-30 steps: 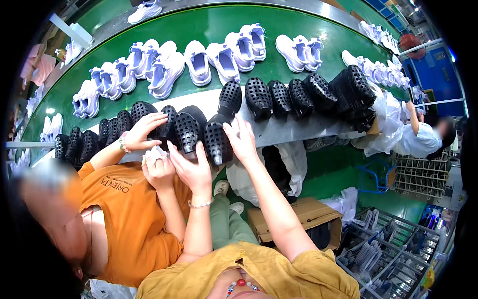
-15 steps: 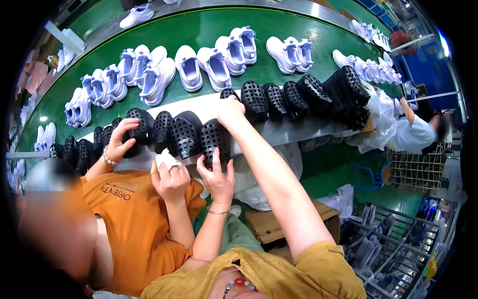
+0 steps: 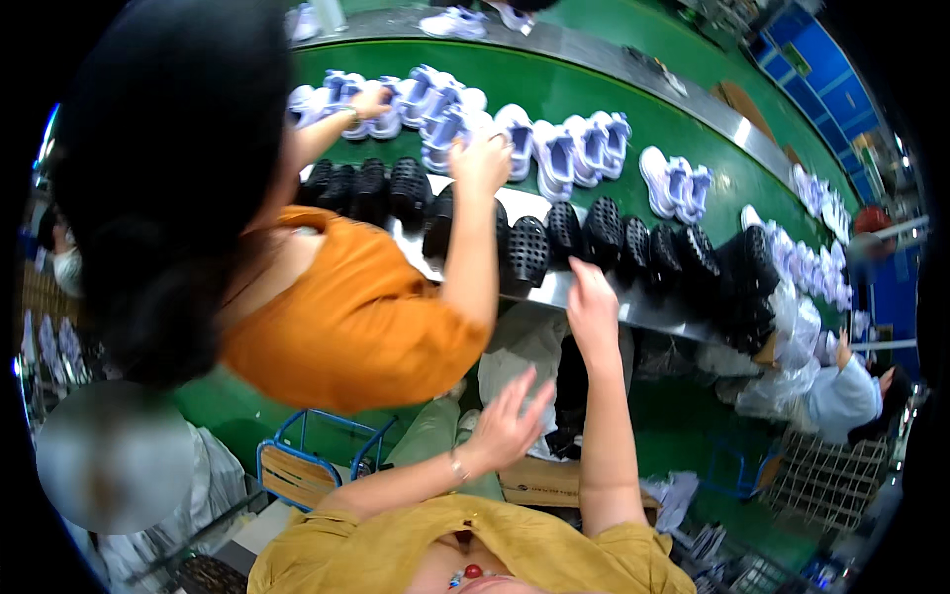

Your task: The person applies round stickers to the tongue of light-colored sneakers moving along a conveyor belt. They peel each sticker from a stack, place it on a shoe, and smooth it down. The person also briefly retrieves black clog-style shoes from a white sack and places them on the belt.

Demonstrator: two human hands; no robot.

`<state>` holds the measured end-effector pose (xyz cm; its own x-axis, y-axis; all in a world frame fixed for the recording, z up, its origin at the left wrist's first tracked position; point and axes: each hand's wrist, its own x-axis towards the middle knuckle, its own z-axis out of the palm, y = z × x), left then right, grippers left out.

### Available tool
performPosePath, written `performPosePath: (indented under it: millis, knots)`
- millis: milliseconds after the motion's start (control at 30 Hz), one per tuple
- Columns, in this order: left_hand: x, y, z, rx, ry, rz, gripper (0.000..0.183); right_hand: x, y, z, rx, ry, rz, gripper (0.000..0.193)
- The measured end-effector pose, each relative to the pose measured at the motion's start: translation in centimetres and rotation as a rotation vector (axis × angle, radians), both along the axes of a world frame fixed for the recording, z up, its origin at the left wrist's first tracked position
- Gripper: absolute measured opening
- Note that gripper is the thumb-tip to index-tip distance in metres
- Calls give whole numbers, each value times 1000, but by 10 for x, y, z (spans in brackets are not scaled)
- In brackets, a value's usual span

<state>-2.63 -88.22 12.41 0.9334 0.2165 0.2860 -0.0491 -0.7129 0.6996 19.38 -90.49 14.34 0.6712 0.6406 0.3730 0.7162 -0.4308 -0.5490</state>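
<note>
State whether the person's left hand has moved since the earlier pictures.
Yes: the left hand has drawn back toward the body, away from the steel bench edge; earlier it was by the black perforated forms.

The black forms [image 3: 529,252] look like glossy plastic pitted with holes, and the metal counter [image 3: 638,313] beneath them is smooth and shiny. The white shoes [image 3: 554,163] seem matt cloth. The bags [image 3: 797,325] are crinkled, glossy plastic, the box [image 3: 539,481] matt cardboard, and the stool seat [image 3: 300,476] smooth wood.
</note>
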Motion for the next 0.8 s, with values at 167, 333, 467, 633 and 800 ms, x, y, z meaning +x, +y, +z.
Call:
performPosePath:
  millis: [167, 333, 467, 633, 800]
  knots:
    - [-127, 66, 38, 82, -99, 96, 36, -101, -81, -33, -222, 163, 57, 19]
    - [-227, 138, 57, 190, 0, 412, 37, -218, -105, -76, -700, 547, 257, 21]
    - [-296, 200, 41, 179, -99, 753, 37, -270, -7, -82, -760, 515, 564, 27]
    - [-333, 334, 1, 102, -159, 928, 32, -321, 157, -53, -637, 524, 731, 30]
    - [-325, 505, 24, 108, -335, 665, 34, -362, 291, -74, -685, 684, 518, 25]
